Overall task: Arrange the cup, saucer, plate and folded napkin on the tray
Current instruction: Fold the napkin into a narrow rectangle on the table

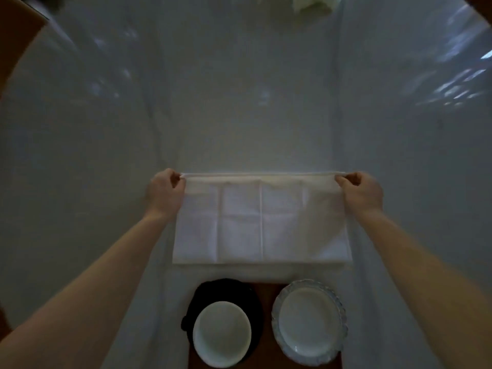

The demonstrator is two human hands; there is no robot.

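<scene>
Folding is the step in hand, by the look of it: the white cloth napkin [262, 219], creased into panels, lies spread on the pale glossy tabletop [239, 102] just beyond the brown wooden tray [267, 296], and it is not yet small enough to count as folded. The left hand [165, 193] pinches the napkin's far left corner between thumb and fingertips, and the right hand [359, 191] pinches the far right corner the same way, the far edge drawn taut between them. On the tray, nearer the person than the napkin, the white round cup [221, 334] stands on the dark round saucer [226, 291] at the tray's left side, and the white plate with a scalloped blue-grey rim [308, 322] sits at the tray's right side, just beside the saucer. So three of the four pieces appear already placed. What remains, I judge, is to finish folding the napkin and lay it on the tray, where little bare wood shows between saucer and plate.
</scene>
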